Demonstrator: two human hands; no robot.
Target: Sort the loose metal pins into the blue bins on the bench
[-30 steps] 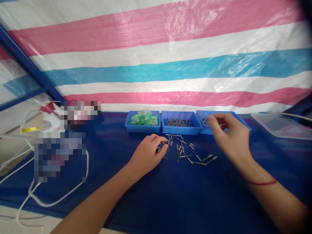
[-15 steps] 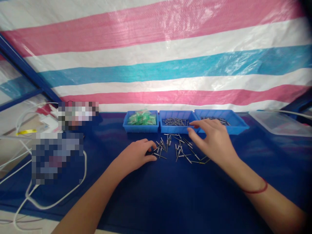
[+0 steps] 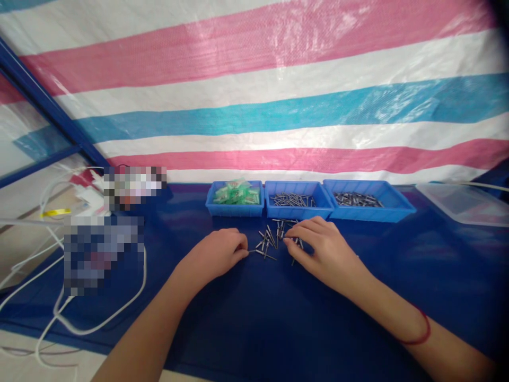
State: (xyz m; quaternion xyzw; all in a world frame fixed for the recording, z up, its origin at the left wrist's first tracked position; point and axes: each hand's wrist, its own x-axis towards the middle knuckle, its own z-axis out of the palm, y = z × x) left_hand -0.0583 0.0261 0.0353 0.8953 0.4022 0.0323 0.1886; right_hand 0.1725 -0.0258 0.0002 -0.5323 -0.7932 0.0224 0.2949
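Observation:
A scatter of small metal pins (image 3: 271, 237) lies on the blue table top (image 3: 254, 318) just in front of three blue trays. My left hand (image 3: 217, 253) rests on the table at the left edge of the scatter, fingers curled and pinched at a pin. My right hand (image 3: 321, 248) lies over the right side of the scatter, fingers curled down among the pins. What it holds, if anything, is hidden. The left tray (image 3: 234, 208) holds green plastic parts. The middle tray (image 3: 296, 211) and the right tray (image 3: 371, 211) hold metal pins.
A clear plastic container (image 3: 461, 204) sits at the right rear. White cables (image 3: 91, 318) loop over the table's left end beside blurred items. A striped pink, white and blue tarp (image 3: 278, 106) hangs right behind the trays.
My right hand came back from the right tray, leftward and nearer, onto the loose pins. My left hand slid slightly left and down along the table.

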